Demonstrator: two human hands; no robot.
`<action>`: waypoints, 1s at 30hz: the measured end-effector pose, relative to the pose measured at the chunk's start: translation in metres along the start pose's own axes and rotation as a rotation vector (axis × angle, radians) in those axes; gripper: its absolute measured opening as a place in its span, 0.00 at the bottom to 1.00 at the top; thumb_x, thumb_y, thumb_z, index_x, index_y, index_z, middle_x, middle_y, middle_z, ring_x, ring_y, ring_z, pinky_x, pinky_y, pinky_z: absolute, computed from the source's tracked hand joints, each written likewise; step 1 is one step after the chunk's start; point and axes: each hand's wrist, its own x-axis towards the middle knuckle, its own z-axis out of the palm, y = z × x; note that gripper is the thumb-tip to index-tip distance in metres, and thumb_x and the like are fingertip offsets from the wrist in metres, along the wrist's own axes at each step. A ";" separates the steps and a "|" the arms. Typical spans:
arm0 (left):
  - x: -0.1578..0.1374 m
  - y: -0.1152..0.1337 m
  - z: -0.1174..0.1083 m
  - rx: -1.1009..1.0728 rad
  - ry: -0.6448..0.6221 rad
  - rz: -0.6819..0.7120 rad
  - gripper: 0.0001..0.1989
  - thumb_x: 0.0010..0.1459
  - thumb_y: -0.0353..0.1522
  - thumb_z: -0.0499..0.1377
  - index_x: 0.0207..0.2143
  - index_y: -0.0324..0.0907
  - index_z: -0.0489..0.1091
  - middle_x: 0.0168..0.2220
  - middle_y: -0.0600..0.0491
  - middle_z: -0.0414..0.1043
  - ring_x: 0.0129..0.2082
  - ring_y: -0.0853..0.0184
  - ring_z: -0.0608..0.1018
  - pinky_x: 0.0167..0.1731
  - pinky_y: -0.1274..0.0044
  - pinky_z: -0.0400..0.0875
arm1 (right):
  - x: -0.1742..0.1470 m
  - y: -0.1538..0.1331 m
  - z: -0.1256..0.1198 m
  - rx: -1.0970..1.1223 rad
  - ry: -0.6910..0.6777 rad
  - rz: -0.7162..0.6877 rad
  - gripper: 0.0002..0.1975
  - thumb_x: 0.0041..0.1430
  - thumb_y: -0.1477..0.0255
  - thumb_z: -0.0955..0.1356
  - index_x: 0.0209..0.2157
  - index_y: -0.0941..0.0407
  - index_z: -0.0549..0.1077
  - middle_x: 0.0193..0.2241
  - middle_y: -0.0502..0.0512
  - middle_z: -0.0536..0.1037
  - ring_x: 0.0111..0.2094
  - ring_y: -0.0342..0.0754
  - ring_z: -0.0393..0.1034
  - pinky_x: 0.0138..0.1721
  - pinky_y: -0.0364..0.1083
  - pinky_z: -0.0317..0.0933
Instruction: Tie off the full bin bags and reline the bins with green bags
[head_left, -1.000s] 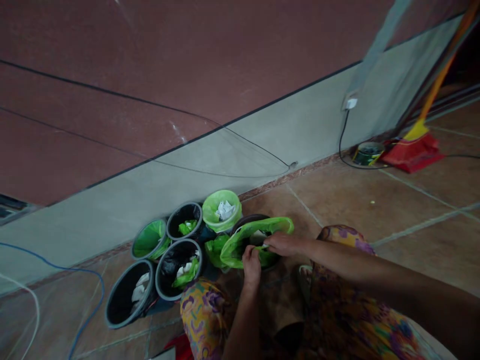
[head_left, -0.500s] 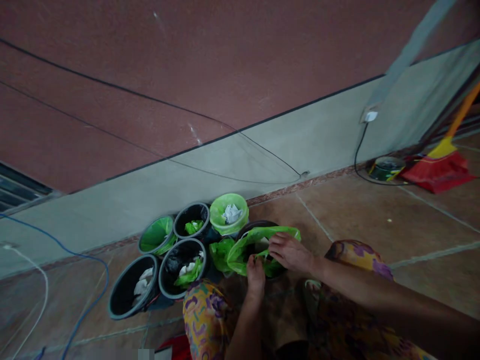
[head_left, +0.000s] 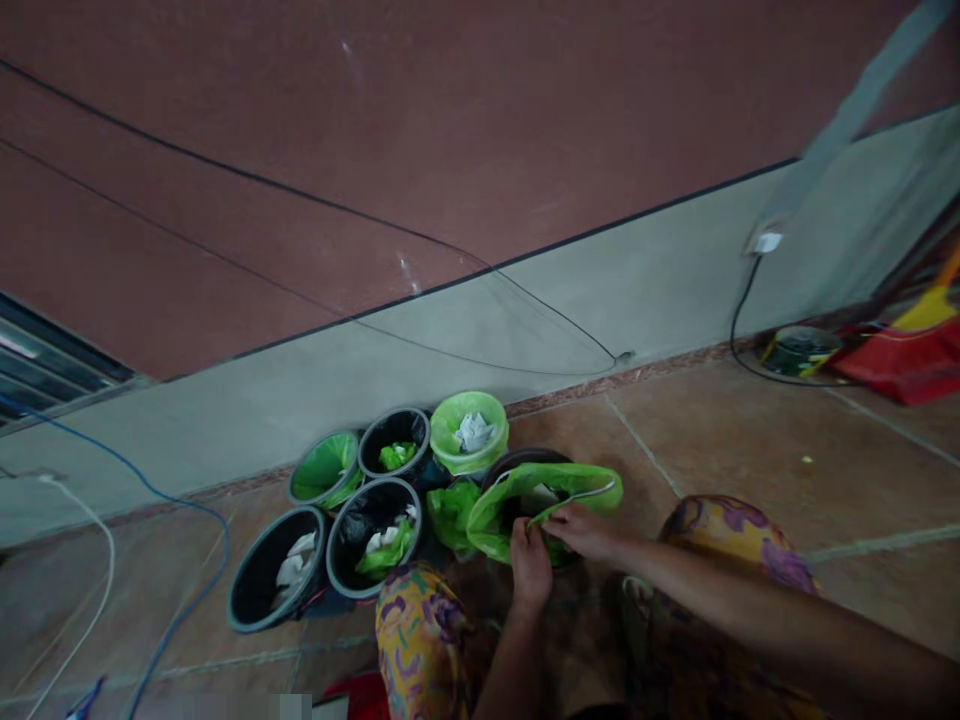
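Green bag (head_left: 517, 500): crumpled, glossy, draped over bin | left hand (head_left: 531, 562), right hand (head_left: 589, 530): grip pinching rim

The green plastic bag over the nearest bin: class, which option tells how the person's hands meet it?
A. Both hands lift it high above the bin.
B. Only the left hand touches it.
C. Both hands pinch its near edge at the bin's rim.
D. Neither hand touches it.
C: the left hand and the right hand meet side by side on the near edge of the green plastic bag, which drapes over the nearest bin.
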 end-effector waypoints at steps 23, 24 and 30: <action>0.022 0.053 -0.037 0.539 -0.060 -0.144 0.09 0.57 0.27 0.57 0.40 0.40 0.72 0.39 0.45 0.79 0.41 0.59 0.80 0.41 0.73 0.68 | -0.020 -0.033 -0.063 0.506 -0.275 0.132 0.18 0.50 0.56 0.72 0.23 0.56 0.67 0.19 0.46 0.67 0.19 0.38 0.52 0.22 0.42 0.45; 0.029 0.062 -0.044 0.570 -0.014 -0.141 0.10 0.57 0.28 0.57 0.41 0.40 0.73 0.41 0.45 0.80 0.42 0.59 0.80 0.42 0.74 0.68 | -0.019 -0.030 -0.062 0.410 -0.238 0.113 0.17 0.49 0.58 0.72 0.22 0.56 0.68 0.18 0.47 0.68 0.19 0.39 0.54 0.22 0.42 0.45; 0.100 0.082 -0.050 0.806 -0.037 -0.087 0.14 0.64 0.30 0.53 0.48 0.40 0.75 0.47 0.44 0.80 0.49 0.60 0.80 0.49 0.75 0.70 | -0.019 -0.026 -0.052 0.173 -0.263 -0.029 0.14 0.53 0.65 0.69 0.19 0.58 0.71 0.18 0.52 0.73 0.21 0.42 0.61 0.25 0.43 0.49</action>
